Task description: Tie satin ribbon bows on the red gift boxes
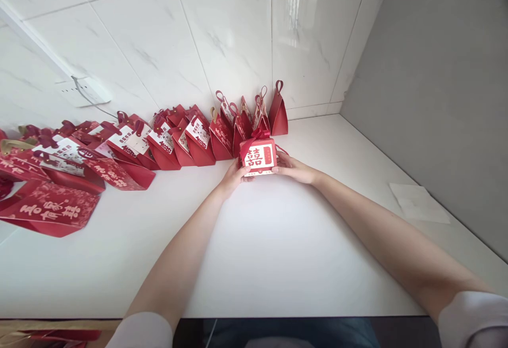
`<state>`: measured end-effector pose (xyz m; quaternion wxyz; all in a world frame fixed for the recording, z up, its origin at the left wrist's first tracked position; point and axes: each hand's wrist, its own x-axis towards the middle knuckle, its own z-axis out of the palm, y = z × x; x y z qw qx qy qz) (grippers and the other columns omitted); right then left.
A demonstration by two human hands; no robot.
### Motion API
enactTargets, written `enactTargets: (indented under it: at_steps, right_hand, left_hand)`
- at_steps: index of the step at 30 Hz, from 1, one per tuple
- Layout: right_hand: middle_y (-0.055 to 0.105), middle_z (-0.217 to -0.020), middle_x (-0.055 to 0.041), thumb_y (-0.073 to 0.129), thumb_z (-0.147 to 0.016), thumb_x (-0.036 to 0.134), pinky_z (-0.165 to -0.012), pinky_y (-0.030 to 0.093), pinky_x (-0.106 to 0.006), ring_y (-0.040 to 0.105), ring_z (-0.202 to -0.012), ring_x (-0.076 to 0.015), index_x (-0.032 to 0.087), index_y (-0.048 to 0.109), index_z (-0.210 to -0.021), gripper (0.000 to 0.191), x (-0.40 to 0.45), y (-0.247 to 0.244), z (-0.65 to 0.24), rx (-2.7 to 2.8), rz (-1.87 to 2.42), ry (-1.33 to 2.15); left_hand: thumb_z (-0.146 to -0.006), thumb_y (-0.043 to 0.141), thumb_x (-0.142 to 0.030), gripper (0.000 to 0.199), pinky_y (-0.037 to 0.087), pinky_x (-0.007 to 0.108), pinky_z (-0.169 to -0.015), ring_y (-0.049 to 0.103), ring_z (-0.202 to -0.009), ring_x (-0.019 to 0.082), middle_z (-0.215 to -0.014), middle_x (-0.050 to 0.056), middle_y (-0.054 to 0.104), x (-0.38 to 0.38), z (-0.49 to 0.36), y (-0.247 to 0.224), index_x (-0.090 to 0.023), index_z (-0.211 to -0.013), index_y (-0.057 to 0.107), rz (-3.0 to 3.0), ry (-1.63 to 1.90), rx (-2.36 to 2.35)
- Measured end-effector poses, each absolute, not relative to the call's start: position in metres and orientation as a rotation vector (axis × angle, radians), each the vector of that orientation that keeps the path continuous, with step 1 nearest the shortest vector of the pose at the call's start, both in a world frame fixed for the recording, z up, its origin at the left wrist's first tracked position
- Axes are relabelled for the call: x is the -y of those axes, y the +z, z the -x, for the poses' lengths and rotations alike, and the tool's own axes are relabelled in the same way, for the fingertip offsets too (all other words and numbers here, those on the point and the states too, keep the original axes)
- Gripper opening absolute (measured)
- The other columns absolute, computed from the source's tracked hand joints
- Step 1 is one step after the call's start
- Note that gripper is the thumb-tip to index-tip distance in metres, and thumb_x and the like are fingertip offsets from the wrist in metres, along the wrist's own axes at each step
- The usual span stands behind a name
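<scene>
A small red and white box [259, 157] with a red ribbon bow on top is held between both hands, close to the front of the row of red gift boxes [198, 132]. My left hand [235, 177] grips its left side, thumb at the lower front corner. On the right side, my right hand [292, 169] holds it with the thumb at the lower right corner. The box's front shows a large red character on a white panel. Whether its underside touches the white table [270, 253] cannot be made out.
Many red triangular gift boxes [59, 205] with ribbon loops crowd the left and back of the table. A white paper sheet [419, 203] lies at the right near the grey wall. A socket with a cable [89, 92] is on the tiled wall.
</scene>
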<state>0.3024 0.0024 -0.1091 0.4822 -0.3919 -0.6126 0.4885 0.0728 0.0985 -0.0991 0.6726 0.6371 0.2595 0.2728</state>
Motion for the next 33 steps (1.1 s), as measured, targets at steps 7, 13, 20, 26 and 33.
enactTargets:
  at_steps: [7, 13, 20, 26, 33]
  right_hand:
    - [0.059, -0.132, -0.0113, 0.069, -0.084, 0.046, -0.111, 0.038, -0.050, 0.058, -0.117, -0.0268, 0.021, 0.030, -0.150, 0.081, -0.001, -0.108, -0.302, 1.497, 0.970, 1.182]
    - [0.058, -0.134, -0.0119, 0.069, -0.084, 0.047, -0.110, 0.039, -0.051, 0.057, -0.118, -0.0275, 0.021, 0.031, -0.150, 0.081, -0.001, -0.106, -0.301, 1.504, 0.956, 1.182]
    - [0.060, -0.131, -0.0115, 0.069, -0.084, 0.048, -0.109, 0.041, -0.050, 0.059, -0.117, -0.0272, 0.021, 0.033, -0.149, 0.079, -0.003, -0.110, -0.303, 1.478, 0.992, 1.187]
    - [0.064, -0.127, -0.0093, 0.060, -0.089, 0.054, -0.105, 0.046, -0.050, 0.065, -0.108, -0.0258, 0.025, 0.046, -0.142, 0.063, -0.002, -0.109, -0.302, 1.342, 0.972, 1.232]
    - [0.059, -0.138, -0.0037, 0.061, -0.089, 0.053, -0.113, 0.036, -0.051, 0.050, -0.131, -0.0283, 0.029, 0.052, -0.137, 0.054, 0.009, -0.103, -0.303, 1.432, 0.944, 1.221]
  left_hand:
    - [-0.078, 0.069, -0.040, 0.060, 0.055, 0.044, -0.085, 0.061, -0.108, 0.027, -0.129, 0.013, 0.059, -0.100, -0.073, -0.100, -0.021, -0.131, 0.047, -1.425, 0.616, -0.566]
    - [-0.077, 0.069, -0.042, 0.063, 0.056, 0.044, -0.085, 0.062, -0.107, 0.027, -0.127, 0.013, 0.061, -0.099, -0.073, -0.098, -0.021, -0.132, 0.046, -1.420, 0.605, -0.587]
    - [-0.080, 0.068, -0.047, 0.057, 0.056, 0.040, -0.082, 0.065, -0.089, 0.020, -0.119, 0.012, 0.064, -0.099, -0.073, -0.101, -0.020, -0.127, 0.050, -1.421, 0.626, -0.580]
    - [-0.085, 0.058, -0.061, 0.055, 0.056, 0.040, -0.085, 0.068, -0.087, 0.021, -0.111, 0.012, 0.068, -0.100, -0.070, -0.097, -0.016, -0.116, 0.060, -1.221, 0.595, -0.513]
    - [-0.084, 0.066, -0.037, 0.031, 0.058, 0.031, -0.066, 0.068, -0.068, 0.016, -0.088, 0.004, 0.070, -0.106, -0.064, -0.099, -0.018, -0.108, 0.061, -1.133, 0.549, -0.504]
